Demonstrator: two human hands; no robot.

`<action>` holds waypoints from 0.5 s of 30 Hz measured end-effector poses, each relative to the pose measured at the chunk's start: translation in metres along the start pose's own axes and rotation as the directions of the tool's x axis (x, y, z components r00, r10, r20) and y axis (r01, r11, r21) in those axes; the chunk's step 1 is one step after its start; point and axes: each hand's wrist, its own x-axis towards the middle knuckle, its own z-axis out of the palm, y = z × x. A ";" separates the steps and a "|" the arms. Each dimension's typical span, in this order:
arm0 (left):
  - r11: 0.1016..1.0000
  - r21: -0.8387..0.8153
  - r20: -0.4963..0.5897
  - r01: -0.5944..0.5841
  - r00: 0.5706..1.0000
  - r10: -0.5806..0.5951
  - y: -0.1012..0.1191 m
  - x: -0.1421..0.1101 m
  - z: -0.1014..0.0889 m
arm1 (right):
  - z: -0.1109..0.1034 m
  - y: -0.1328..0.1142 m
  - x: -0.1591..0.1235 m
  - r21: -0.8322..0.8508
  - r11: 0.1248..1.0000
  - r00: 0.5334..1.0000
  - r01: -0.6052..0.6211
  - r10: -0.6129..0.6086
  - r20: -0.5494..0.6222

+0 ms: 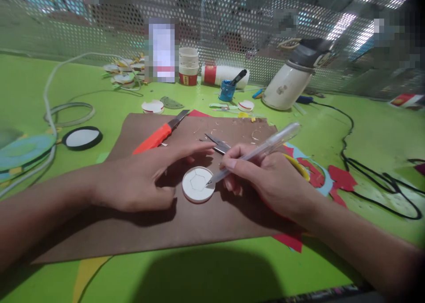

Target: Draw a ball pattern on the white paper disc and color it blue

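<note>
A white round disc (192, 191) with a raised rim lies flat on a brown board (199, 232). Dark lines on it form a hexagon with short strokes running outward. My right hand (262, 174) grips a clear pen (262, 147), its tip on or just above the disc's right half. Just left of the disc is my left hand (139, 174), fingers stretched out and thumb apart, holding nothing. Beyond my hands are an orange utility knife (156, 137) and scissors (217, 143), whose yellow handle is partly hidden behind my right hand.
Paper cups (188, 68) stand and lie at the back, near a blue pot (227, 91) with a black marker. A white jug (285, 84) stands back right. Black cord (381, 174) and red scraps (341, 177) lie right; a white cable (48, 86) loops left.
</note>
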 end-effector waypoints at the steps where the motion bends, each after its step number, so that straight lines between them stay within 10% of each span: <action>1: 1.000 0.002 0.004 0.029 1.000 -0.029 0.002 0.001 -0.001 | 0.000 0.000 0.000 0.010 1.000 1.000 -0.002 0.002 0.006; 15: 0.982 0.188 -0.022 -0.016 1.000 0.020 0.013 0.020 0.007 | 0.000 0.004 0.001 -0.075 0.997 1.000 0.012 -0.010 0.024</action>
